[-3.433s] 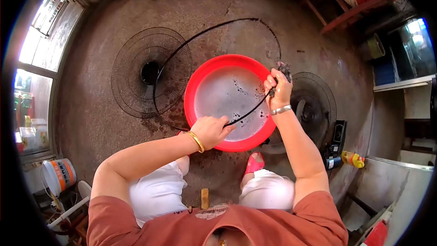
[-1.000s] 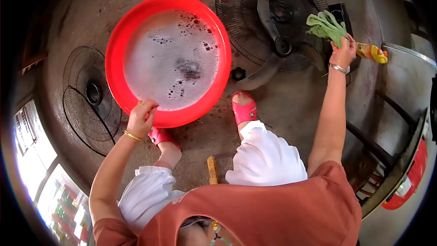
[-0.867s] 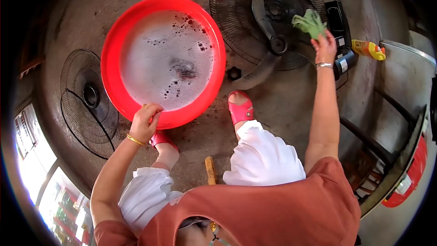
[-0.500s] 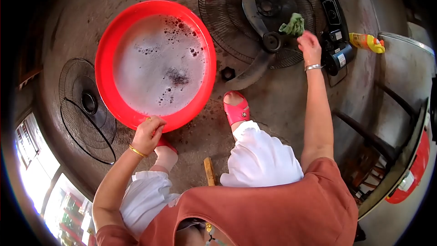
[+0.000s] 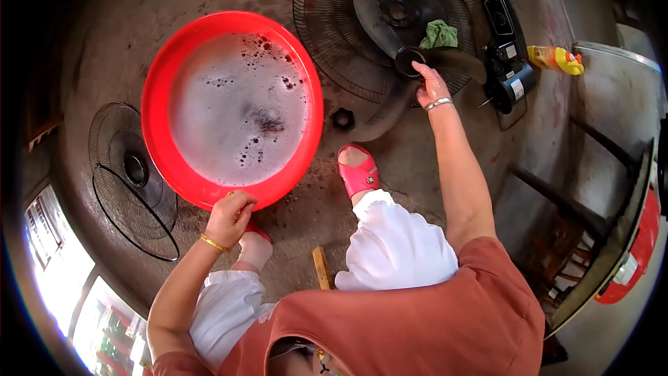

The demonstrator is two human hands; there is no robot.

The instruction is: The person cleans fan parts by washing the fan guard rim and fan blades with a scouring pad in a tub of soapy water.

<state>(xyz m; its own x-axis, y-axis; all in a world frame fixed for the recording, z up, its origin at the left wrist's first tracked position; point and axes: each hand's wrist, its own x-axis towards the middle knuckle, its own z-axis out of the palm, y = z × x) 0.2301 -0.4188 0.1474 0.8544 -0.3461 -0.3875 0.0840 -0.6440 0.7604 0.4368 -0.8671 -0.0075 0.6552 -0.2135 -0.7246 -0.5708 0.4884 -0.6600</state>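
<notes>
**Green cloth (image 5: 439, 35) now lying free, right hand (image 5: 432, 88) shifting to the fan blade (image 5: 406, 63)**

From afar I'm counting one cloth, one blade, two fan guards (image 5: 115, 145), one yellow bottle (image 5: 551, 59) and one red basin (image 5: 156, 108). Blade and cloth are resting over the right-side guard. Right hand is staying partly open, fingertips meeting the blade's centre; I cannot tell whether they're gripping. Left hand (image 5: 230, 220) is curling at the basin's near rim, its grip unclear. Inside, pale foamy liquid is showing dark patches.
</notes>
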